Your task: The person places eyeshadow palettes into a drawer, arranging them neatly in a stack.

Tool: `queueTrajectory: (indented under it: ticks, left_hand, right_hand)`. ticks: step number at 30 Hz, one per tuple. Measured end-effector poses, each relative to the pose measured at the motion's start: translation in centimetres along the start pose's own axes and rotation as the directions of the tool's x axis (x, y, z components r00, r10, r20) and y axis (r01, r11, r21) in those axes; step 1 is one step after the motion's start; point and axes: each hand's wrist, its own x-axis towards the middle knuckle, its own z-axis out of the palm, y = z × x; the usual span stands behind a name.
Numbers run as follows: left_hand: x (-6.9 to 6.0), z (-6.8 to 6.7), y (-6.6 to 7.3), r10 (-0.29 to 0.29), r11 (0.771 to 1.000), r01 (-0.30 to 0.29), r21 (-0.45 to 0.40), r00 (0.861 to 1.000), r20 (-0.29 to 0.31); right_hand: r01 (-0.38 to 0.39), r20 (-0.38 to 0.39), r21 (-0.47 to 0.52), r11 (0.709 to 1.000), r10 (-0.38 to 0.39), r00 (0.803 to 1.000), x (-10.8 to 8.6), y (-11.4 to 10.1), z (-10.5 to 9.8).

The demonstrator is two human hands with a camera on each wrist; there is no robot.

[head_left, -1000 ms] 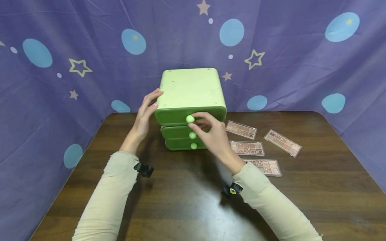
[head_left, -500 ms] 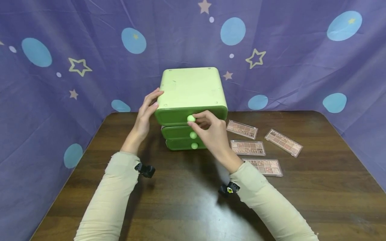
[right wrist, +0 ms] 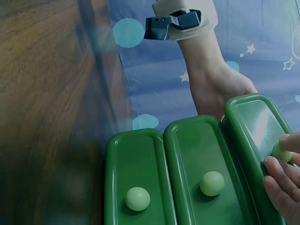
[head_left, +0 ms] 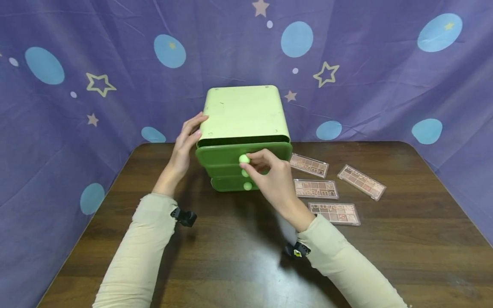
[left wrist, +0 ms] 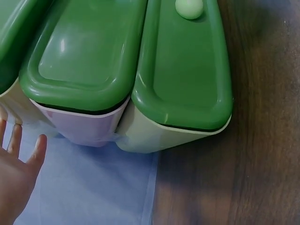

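The top drawer [head_left: 215, 155] stands slightly out from the cabinet [head_left: 244, 111], a dark gap running between its green front and the pale top. Its round knob [head_left: 244, 158] is pinched between the thumb and fingertips of the right hand [head_left: 276, 177]. The left hand [head_left: 184, 145] lies against the cabinet's left side, fingers stretched and a little spread, their tips at the upper edge. Below, two more green drawers [right wrist: 206, 150] sit one under the other, each with its own pale knob [right wrist: 137, 198]. Just to the right, four palettes [head_left: 317, 189] lie flat on the brown table [head_left: 231, 256], see-through lids lettered. Pale sleeves [head_left: 140, 244] cover both forearms, a black strap [head_left: 186, 217] at each wrist. Behind hangs a purple curtain [head_left: 231, 47] patterned with stars and blue spots.
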Motion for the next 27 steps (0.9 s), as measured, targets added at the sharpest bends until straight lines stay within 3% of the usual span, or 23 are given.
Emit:
queueTrajectory:
  ticks: [27]
  left_hand:
    - [0.0,0.2,-0.2,0.005,0.999,-0.006,-0.041,1.000,-0.022]
  right_hand:
    - [0.036,0.002,0.072,0.997,-0.036,0.999,-3.1,-1.9,-1.0]
